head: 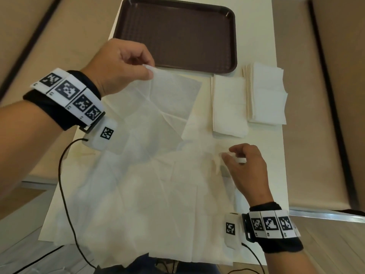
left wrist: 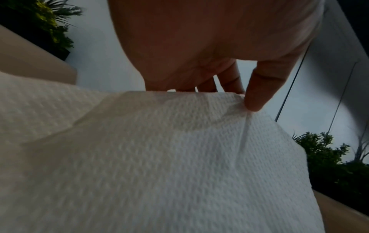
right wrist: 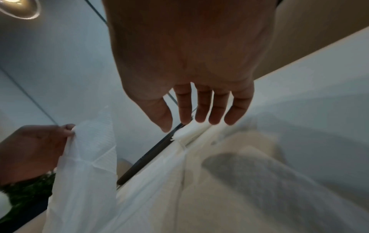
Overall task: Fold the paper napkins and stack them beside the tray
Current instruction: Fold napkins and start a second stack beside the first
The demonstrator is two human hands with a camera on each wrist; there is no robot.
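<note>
Below the tray [head: 175, 34], left hand [head: 120, 66] pinching unfolded napkin [head: 150, 119] corner, right hand [head: 246, 165] fingers loose, grip unclear

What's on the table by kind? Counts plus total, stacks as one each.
Brown tray: 1
Stacks of folded napkins: 2
Unfolded napkin held up, left hand pinching its corner: napkin: 1
Spread napkin sheets under the hands: overlapping, count unclear, at least 1
Total: at least 5
</note>
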